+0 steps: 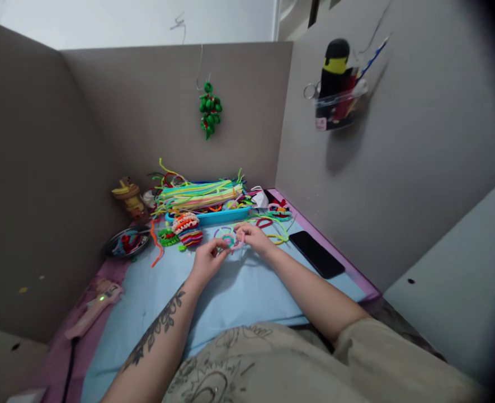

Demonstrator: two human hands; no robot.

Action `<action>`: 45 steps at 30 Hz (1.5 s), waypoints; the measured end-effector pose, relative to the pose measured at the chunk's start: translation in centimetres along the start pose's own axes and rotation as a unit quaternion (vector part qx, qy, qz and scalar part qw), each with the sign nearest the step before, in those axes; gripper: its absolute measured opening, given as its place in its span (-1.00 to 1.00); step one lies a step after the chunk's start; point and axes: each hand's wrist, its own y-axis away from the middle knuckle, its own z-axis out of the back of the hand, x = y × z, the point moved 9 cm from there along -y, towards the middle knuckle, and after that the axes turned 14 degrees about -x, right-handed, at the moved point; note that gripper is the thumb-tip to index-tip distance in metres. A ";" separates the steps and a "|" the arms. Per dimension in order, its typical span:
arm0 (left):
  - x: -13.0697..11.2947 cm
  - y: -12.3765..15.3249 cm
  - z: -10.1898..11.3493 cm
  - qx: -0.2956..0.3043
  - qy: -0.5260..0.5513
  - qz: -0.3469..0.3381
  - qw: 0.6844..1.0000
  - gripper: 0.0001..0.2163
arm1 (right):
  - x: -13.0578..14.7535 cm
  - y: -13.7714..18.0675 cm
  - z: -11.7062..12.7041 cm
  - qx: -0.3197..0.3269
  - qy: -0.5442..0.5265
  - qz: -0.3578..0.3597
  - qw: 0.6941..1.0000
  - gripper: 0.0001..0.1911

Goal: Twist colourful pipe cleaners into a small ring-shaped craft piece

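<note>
Both my hands meet over the blue-covered table around a small looped piece of pipe cleaner (239, 241) in pink and teal. My left hand (209, 256) pinches its left side between thumb and fingers. On the right side, my right hand (250, 237) has its fingers closed on the pink loop. Fingers hide part of the piece. Just left of my hands stands a striped, multicoloured pipe-cleaner bundle (191, 230), beside a green pipe-cleaner figure (169, 237). A loose orange pipe cleaner (156, 246) lies further left.
Behind, a blue tray (230, 216) carries a heap of pipe cleaners (201, 193). A black phone (316, 254) lies right. At left are a dark bowl (127, 242) and a pink glue gun (98, 308) with a lit green light. Grey partitions enclose the table; a holder (334, 112) hangs right.
</note>
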 end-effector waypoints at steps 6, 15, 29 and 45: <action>-0.5 0.1 0.5 -0.025 -0.018 -0.045 0.998 -0.89 | -0.1 0.6 -1.5 0.054 -0.029 -0.034 0.998 -0.90; -1.4 0.1 1.9 -0.085 -0.033 -0.061 0.994 -0.90 | 0.2 2.6 -4.1 0.136 -0.176 -0.128 0.967 -0.59; 0.4 -0.2 2.2 -0.114 0.032 0.041 0.992 -0.79 | 1.2 1.8 -1.7 -0.064 0.023 0.009 0.998 -0.73; 0.8 -0.3 3.6 -0.178 0.043 0.057 0.981 -0.78 | 0.5 4.7 -6.4 0.202 -0.008 -0.072 0.977 -0.94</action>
